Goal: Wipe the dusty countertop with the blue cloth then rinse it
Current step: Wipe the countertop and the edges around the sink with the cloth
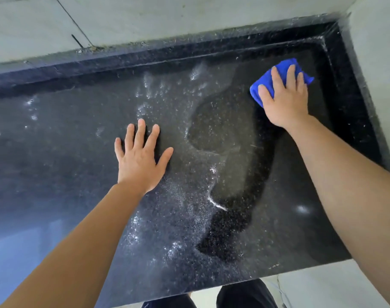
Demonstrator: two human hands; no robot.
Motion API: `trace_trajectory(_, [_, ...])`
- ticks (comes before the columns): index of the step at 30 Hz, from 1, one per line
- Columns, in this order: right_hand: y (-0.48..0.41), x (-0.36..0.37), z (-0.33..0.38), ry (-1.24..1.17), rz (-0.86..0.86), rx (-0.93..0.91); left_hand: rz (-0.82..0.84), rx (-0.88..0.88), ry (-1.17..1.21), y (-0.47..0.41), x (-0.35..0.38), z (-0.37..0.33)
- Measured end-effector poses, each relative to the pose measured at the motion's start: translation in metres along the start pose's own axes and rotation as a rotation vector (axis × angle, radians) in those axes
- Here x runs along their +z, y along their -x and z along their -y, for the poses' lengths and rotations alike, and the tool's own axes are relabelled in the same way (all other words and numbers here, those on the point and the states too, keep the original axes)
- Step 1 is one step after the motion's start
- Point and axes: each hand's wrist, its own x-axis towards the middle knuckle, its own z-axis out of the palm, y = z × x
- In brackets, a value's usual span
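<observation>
Blue cloth (286,62) lies under the right hand (285,103) on the dusty countertop (78,134)

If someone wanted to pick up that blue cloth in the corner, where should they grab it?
Probably its bunched left edge, coming from above and the near side. The blue cloth lies as a thick wad under the right hand, and the countertop has a raised rim closing off the back and right.

Kitchen-like corner of a home: dusty black speckled stone countertop (56,141) between pale tiled walls (167,14).
</observation>
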Motion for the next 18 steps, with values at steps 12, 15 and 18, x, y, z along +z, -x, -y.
trace_trajectory(12, [0.045,0.02,0.142,0.103,0.102,-0.678,-0.03,0.025,-0.021,-0.005,-0.006,0.005])
trace_trajectory(15, [0.029,0.017,0.075,0.099,0.047,-0.472,-0.045,0.081,-0.008,-0.004,-0.008,0.015])
trace_trajectory(18, [0.019,0.01,0.039,0.074,0.037,-0.251,-0.082,0.041,-0.002,0.002,-0.013,0.035])
